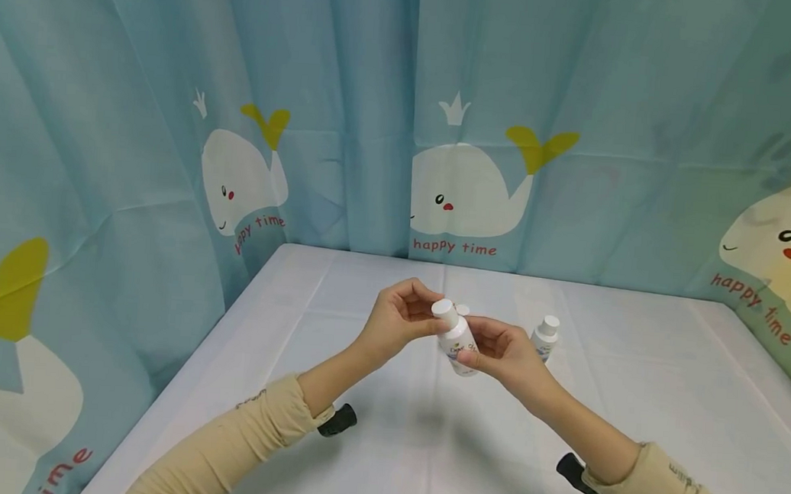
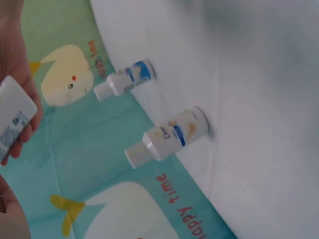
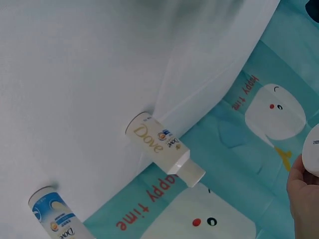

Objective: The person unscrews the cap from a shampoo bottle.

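My right hand [image 1: 508, 358] grips the body of a small white Dove bottle [image 1: 455, 344], held tilted above the table. At its top, my left hand [image 1: 400, 316] pinches the white cap [image 1: 444, 309] between thumb and fingers. In the left wrist view, part of the held bottle [image 2: 15, 115] shows at the left edge beside the right hand's fingers. The right wrist view catches only its round white end [image 3: 312, 152]. A second white bottle [image 1: 462, 310] stands behind, mostly hidden. Right of the right hand is a third bottle [image 1: 544, 340], upright with its cap on.
A white cloth covers the table [image 1: 367, 459]. Blue-green curtains [image 1: 345, 182] printed with whales hang along its far and side edges. Both standing bottles appear in the wrist views, one with gold Dove lettering [image 3: 157, 144], the other with a blue label [image 3: 59, 216]. Black pieces [image 1: 338, 420] sit at the wrists.
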Demonstrator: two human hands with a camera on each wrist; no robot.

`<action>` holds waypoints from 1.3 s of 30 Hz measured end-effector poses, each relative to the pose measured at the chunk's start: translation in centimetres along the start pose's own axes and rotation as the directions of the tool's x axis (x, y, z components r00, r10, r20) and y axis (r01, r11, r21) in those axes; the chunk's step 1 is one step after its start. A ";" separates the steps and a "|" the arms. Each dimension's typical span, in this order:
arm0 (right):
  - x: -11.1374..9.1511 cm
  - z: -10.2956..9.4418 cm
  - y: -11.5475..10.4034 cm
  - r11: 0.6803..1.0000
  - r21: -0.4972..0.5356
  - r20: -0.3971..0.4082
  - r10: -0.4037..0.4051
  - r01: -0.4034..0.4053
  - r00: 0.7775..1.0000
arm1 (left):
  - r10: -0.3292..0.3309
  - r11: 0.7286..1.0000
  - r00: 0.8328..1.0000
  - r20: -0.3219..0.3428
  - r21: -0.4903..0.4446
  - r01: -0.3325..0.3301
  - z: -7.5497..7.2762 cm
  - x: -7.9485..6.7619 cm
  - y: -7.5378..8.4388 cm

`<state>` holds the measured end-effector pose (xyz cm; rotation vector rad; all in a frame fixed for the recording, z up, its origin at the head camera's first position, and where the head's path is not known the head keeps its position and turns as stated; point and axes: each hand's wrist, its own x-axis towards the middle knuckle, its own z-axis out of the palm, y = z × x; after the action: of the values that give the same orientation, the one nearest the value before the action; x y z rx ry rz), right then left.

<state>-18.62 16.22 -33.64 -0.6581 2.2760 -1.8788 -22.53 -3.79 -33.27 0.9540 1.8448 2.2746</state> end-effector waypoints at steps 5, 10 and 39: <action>0.1 0.1 0.0 1.000 0.001 -0.006 0.020 -0.020 1.000 | -0.010 1.000 0.998 -0.069 0.020 0.011 0.9 0.0 0.0; 0.3 0.0 0.0 0.999 -0.016 -0.008 0.038 -0.039 0.999 | 0.003 1.000 0.991 -0.131 0.021 0.000 1.7 0.2 0.0; 0.0 -0.7 0.0 0.998 -0.025 -0.026 0.052 -0.052 0.998 | -0.045 0.998 0.999 0.007 0.032 0.045 0.2 0.3 0.3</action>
<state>-18.86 16.85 -33.48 -0.5756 2.3128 -1.8480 -22.53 -3.58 -32.85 0.9147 1.8853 2.2197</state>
